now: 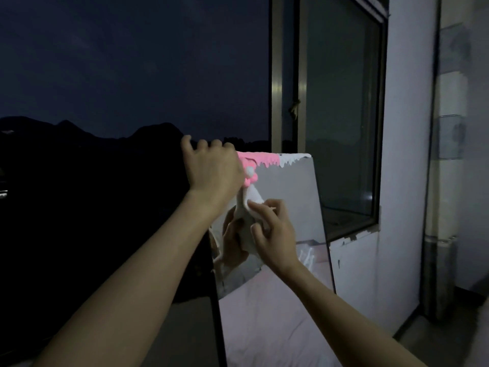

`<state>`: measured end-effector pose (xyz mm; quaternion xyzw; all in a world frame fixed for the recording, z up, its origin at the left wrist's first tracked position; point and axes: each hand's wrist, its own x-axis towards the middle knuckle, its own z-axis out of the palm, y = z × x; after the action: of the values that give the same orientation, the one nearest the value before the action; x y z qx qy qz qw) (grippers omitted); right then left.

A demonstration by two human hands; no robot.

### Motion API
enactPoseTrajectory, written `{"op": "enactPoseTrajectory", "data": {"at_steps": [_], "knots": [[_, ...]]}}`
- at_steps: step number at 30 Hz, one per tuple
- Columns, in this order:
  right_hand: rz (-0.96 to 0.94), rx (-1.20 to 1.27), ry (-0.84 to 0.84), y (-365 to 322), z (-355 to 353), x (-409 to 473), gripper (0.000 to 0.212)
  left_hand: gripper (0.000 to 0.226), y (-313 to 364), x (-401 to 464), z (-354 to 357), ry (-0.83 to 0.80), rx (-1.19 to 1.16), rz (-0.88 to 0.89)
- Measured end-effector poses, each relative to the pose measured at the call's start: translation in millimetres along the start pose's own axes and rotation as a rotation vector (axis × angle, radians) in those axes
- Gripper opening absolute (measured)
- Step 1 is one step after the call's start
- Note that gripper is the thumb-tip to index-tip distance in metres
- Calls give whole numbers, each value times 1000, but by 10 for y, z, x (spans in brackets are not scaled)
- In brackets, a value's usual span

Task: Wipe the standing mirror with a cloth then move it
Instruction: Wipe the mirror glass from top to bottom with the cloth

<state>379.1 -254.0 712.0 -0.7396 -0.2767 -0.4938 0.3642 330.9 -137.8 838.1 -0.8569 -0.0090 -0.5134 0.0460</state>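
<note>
Now L hand (211, 165) grips mirror (291, 207) top; R hand (272, 231) presses cloth (248, 207) on glass.

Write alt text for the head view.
A right hand presses a white cloth against a standing mirror while the left hand grips its pink-and-white decorated top edge, beside a dark window at night.

Standing mirror (288, 207): tall frameless rectangle, upright, tilted slightly, pink-and-white drip trim along top edge, glass reflecting hands and pale bedding. Cloth (247, 207): small, whitish, crumpled, pressed against glass in upper left area, below the pink trim.
</note>
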Motion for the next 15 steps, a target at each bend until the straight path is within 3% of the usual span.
{"op": "enactPoseTrajectory", "data": {"at_steps": [4,8,12,15], "knots": [[-35,-95,-20,-133,9,-168,44,53,-359,-160,90,150,-220,-14],[-28,-122,-31,-365,74,-127,49,50,-448,-262,152,62,-668,-49],[176,-24,56,-579,169,32,49,47,-419,-296,144,51,-962,-80],[36,15,-2,-599,159,-109,46,44,-419,-361,198,74,-1076,-127]]}}
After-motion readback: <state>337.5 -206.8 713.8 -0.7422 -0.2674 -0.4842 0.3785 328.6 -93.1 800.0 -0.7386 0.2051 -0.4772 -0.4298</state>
